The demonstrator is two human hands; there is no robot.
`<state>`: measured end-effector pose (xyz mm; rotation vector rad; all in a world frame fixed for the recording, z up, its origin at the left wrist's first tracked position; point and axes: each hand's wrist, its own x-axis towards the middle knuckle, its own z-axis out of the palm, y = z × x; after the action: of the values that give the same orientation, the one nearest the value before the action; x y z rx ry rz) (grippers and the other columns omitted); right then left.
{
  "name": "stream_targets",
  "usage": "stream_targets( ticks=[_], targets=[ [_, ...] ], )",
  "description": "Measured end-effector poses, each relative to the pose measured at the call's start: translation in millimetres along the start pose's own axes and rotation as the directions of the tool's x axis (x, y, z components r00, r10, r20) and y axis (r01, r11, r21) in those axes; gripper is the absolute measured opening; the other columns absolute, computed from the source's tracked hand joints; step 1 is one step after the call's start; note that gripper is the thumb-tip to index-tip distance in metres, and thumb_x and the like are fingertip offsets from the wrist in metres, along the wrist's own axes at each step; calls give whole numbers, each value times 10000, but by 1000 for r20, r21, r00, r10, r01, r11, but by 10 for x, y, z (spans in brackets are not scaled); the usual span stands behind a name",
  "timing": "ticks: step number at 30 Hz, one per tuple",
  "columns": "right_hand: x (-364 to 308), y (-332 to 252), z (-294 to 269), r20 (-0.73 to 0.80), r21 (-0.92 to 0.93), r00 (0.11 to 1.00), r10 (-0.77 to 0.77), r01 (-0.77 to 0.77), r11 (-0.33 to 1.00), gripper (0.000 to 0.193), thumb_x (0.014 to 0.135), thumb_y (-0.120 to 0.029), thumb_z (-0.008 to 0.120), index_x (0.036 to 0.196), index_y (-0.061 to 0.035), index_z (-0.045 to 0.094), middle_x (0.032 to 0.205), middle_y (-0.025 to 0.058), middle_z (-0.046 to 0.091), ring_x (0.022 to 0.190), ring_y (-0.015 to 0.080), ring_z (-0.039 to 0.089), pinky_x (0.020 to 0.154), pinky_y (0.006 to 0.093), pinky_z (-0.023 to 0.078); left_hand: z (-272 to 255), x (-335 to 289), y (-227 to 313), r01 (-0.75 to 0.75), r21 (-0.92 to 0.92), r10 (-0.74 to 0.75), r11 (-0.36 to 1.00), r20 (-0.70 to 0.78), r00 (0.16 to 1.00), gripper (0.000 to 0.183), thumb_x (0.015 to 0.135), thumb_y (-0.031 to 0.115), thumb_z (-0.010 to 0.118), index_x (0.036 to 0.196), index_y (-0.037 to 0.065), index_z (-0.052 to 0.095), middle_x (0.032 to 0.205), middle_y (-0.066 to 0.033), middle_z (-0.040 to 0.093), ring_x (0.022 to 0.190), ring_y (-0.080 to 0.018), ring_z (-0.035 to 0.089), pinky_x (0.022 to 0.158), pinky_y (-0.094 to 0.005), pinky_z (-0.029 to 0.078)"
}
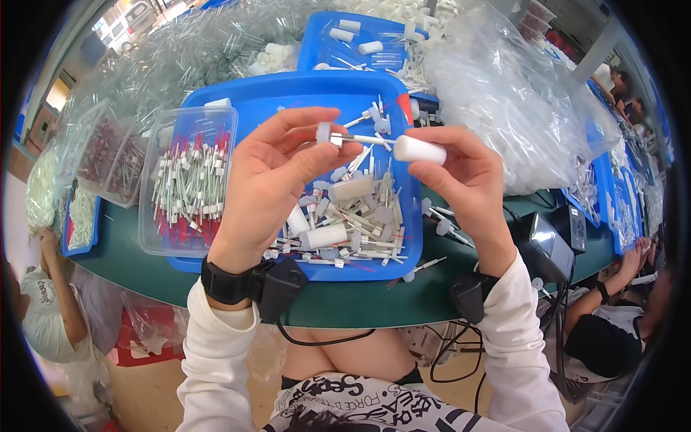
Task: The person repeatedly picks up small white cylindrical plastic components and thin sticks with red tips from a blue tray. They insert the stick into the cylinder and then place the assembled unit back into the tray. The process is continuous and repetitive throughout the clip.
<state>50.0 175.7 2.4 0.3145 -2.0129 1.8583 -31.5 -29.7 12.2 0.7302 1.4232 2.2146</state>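
Above a blue tray point(288, 85) I hold both hands up, closed at the fingertips. My left hand point(277, 162) pinches a thin white stick point(368, 140) near its end, where a translucent disc point(324, 134) sits. Between thumb and fingers of my right hand point(468, 176) is a white cylinder point(420, 150), lying sideways. The stick's free end points at the cylinder and reaches its near face; whether it goes inside, I cannot tell. Below them in the tray lie loose sticks with discs and several more white cylinders point(324, 236).
Left of the tray's middle stands a clear box point(150, 234) of red-and-white wired parts. A second blue tray point(317, 43) is behind. Large clear plastic bags point(497, 93) crowd the back right. A dark device point(547, 248) with cables sits at the right table edge. Other people work on both sides.
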Motion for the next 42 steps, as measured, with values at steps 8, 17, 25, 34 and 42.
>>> stream_targets(
  ticks=[8, 17, 25, 34, 42],
  targets=[
    [-4, -8, -4, -7, -40, 1000, 17, -17, 999, 275, 777, -18, 677, 1037, 39, 610, 995, 89, 642, 911, 148, 611, 811, 271, 482, -11, -35, 1, 12, 130, -13, 991, 3, 1000, 300, 811, -7, 607, 1101, -38, 538, 985, -137, 605, 904, -228, 629, 827, -323, 503],
    [-25, 48, 22, 36, -227, 997, -66, 72, 971, 274, 766, -75, 701, 1019, -1, 627, 918, 66, 665, 816, 121, 619, 738, 243, 484, 69, -27, -43, -77, 214, 85, 974, -30, 996, 270, 825, -3, 601, 1085, -33, 537, 1038, -176, 613, 919, -218, 626, 797, -302, 506],
    [-101, 108, 191, 9, -533, 994, -105, 94, 841, 257, 776, -170, 707, 982, -63, 598, 771, 71, 651, 588, 123, 589, 524, 225, 446, 171, -20, -112, -263, 178, 290, 948, -146, 946, 187, 773, -63, 648, 934, -39, 556, 953, -140, 637, 885, -176, 626, 794, -264, 506],
    [-192, 92, 471, -51, -222, 988, -146, 132, 966, 252, 813, -120, 662, 1010, -6, 553, 831, 105, 653, 693, 170, 644, 631, 255, 492, 135, 36, -179, -481, 213, 519, 850, -182, 835, 205, 755, -60, 673, 929, -38, 568, 894, -115, 633, 842, -164, 630, 764, -266, 516],
    [-208, 102, 465, -157, -185, 976, -149, 119, 975, 280, 808, -85, 668, 1036, 20, 545, 907, 149, 663, 797, 170, 667, 681, 248, 499, 144, 18, -225, -512, 433, 573, 742, -14, 819, 145, 754, -17, 681, 894, -29, 646, 867, -99, 668, 799, -144, 639, 701, -246, 500]
  ],
)
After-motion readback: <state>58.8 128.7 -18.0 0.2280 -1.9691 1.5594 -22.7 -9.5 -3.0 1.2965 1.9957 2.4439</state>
